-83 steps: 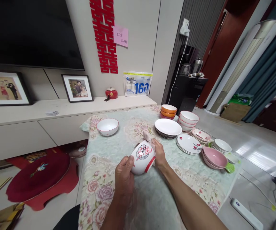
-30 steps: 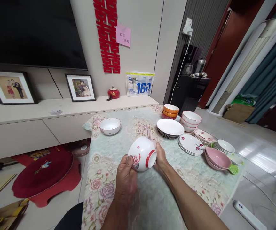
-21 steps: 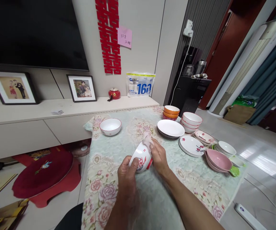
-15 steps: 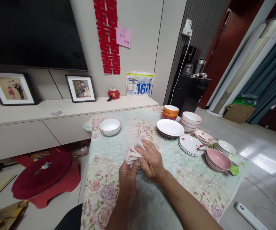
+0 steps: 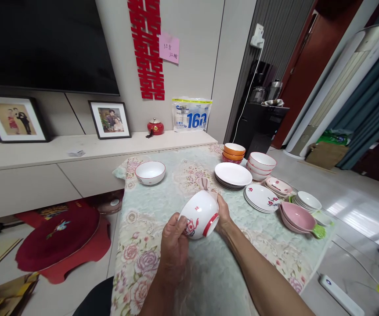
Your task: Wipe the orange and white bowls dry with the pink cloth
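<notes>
Above the near part of the table, a white bowl with a red foot ring and a red painted figure is tilted on its side, its base turned to the lower right. My left hand grips its left rim, thumb on the outer wall. At the far right side, my right hand presses a pale pink cloth against the bowl; the bowl hides most of its fingers. Another white bowl with a red rim stands upright at the table's back left.
White plates, orange bowls, red-rimmed bowls, flowered plates, pink leaf-handled dishes and small white bowls line the table's right side. A red stool stands left of the floral tablecloth.
Both hands were bunched round the cloth with the bowl barely visible. Now the bowl is turned with its outside showing, and my right hand has moved to its right side with the cloth.
</notes>
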Demonstrator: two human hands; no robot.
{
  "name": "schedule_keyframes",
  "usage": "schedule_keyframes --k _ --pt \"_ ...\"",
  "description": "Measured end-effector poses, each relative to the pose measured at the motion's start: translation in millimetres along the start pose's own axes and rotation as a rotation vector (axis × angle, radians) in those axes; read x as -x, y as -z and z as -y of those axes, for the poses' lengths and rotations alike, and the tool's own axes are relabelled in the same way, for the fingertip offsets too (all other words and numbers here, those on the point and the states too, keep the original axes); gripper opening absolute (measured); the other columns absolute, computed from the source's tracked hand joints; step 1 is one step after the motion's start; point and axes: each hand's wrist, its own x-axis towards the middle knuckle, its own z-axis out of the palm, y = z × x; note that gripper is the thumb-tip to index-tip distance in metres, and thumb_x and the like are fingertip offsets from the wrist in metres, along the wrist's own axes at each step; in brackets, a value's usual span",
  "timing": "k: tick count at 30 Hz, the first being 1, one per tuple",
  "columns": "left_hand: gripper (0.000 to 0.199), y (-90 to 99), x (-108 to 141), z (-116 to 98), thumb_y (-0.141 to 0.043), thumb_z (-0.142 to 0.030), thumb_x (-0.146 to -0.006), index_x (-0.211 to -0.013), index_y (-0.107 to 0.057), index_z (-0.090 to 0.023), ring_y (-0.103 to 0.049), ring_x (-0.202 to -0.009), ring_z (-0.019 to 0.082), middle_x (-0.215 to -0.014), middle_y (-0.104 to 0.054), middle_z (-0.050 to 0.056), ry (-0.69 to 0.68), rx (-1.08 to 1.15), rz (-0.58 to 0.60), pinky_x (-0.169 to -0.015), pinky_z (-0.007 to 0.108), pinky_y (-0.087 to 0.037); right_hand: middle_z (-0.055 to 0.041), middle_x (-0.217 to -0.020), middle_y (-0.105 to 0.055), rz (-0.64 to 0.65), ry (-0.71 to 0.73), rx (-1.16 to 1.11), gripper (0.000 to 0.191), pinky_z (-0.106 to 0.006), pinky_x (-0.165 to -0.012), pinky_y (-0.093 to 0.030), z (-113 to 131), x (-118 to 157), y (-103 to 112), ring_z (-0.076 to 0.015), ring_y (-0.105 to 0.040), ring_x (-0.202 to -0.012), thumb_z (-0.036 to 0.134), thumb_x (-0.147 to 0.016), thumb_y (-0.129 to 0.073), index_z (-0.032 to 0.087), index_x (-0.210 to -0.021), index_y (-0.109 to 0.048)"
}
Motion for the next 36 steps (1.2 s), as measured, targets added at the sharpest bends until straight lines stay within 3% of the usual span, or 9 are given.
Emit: schedule_keyframes --k 4,9,12,17,21,25,28,31,36 --pt "0.034 -3.3 -1 0 -0.079 -0.048 -0.068 -0.073 -0.062 -0.018 -0.057 -0.066 0.015 -0.072 -0.064 0.0 -0.002 -0.008 -0.042 -0.063 0.027 -0.045 -0.001 -0.059 -0.062 0.045 -0.013 0.031 0.033 -0.028 -0.055 -0.045 8 -1 -4 -0.0197 -0.058 -0.06 0.052 -0.078 -0.058 0.02 -0.073 -0.064" --pt "0.038 1.3 0 -4 -0.079 -0.045 -0.071 -0.064 -0.053 -0.017 -0.041 -0.05 0.008 -0.055 -0.051 -0.005 -0.017 -0.237 0.017 -0.049 0.021 -0.032 0.0031 -0.054 -0.053 0.107 0.083 0.2 0.03 -0.024 -0.05 -0.032 30 1 5 -0.0131 -0.044 -0.052 0.045 -0.073 -0.069 0.02 -0.062 -0.057" --pt "0.037 5.7 1 -5 -0.076 -0.048 -0.072 -0.07 -0.055 -0.018 -0.04 -0.049 0.009 -0.055 -0.051 -0.005 0.024 -0.307 0.057 -0.049 0.022 -0.03 0.0049 -0.052 -0.046 0.168 0.112 0.285 0.036 -0.024 -0.048 -0.025 35 6 7 -0.0105 -0.036 -0.049 0.046 -0.077 -0.068 0.019 -0.059 -0.052" --pt "0.038 7.1 4 -1 -0.075 -0.048 -0.071 -0.064 -0.051 -0.019 -0.035 -0.05 0.01 -0.051 -0.042 -0.006 -0.074 -0.521 0.062 -0.05 0.023 -0.025 0.0018 -0.06 -0.054 0.195 0.221 0.416 0.035 -0.026 -0.051 -0.031 31 10 9 -0.013 -0.044 -0.053 0.048 -0.087 -0.056 0.018 -0.071 -0.061" --pt "0.031 5.7 3 -4 -0.077 -0.041 -0.068 -0.058 -0.057 -0.019 -0.04 -0.056 0.013 -0.056 -0.048 -0.003 -0.267 -0.74 0.024 -0.053 0.024 -0.028 -0.0019 -0.07 -0.059 0.244 0.468 0.666 0.035 -0.029 -0.062 -0.04 32 17 4 -0.0176 -0.053 -0.066 0.043 -0.095 -0.046 0.019 -0.079 -0.066" --pt "0.02 5.7 0 -9 -0.076 -0.037 -0.069 -0.063 -0.067 -0.02 -0.049 -0.062 0.017 -0.062 -0.059 0.001 -0.317 -0.793 0.03 -0.06 0.027 -0.036 -0.0104 -0.1 -0.066 0.357 0.803 0.913 0.033 -0.04 -0.085 -0.046 37 34 -11 -0.0251 -0.059 -0.096 0.032 -0.097 -0.042 0.019 -0.113 -0.067" --pt "0.02 6.2 -2 -10 -0.078 -0.036 -0.065 -0.073 -0.074 -0.018 -0.051 -0.062 0.018 -0.069 -0.066 0.003 -0.303 -0.726 0.029 -0.062 0.028 -0.039 -0.0114 -0.105 -0.067 0.414 0.899 0.983 0.033 -0.044 -0.09 -0.046 39 43 -19 -0.0267 -0.058 -0.101 0.028 -0.095 -0.044 0.02 -0.119 -0.066" --pt "0.024 7.3 -1 -8 -0.08 -0.038 -0.065 -0.067 -0.069 -0.017 -0.046 -0.056 0.014 -0.061 -0.06 0.0 -0.202 -0.663 0.039 -0.057 0.026 -0.036 -0.0104 -0.103 -0.068 0.424 0.827 0.918 0.033 -0.042 -0.089 -0.046 38 39 -16 -0.0264 -0.059 -0.098 0.033 -0.094 -0.045 0.02 -0.112 -0.069" --pt "0.039 8.6 2 -1 -0.079 -0.045 -0.068 -0.06 -0.051 -0.019 -0.036 -0.05 0.01 -0.05 -0.044 -0.006 -0.044 -0.398 0.043 -0.05 0.023 -0.027 -0.0021 -0.074 -0.062 0.236 0.384 0.54 0.032 -0.028 -0.06 -0.041 30 17 0 -0.0172 -0.052 -0.066 0.045 -0.092 -0.05 0.019 -0.083 -0.067"
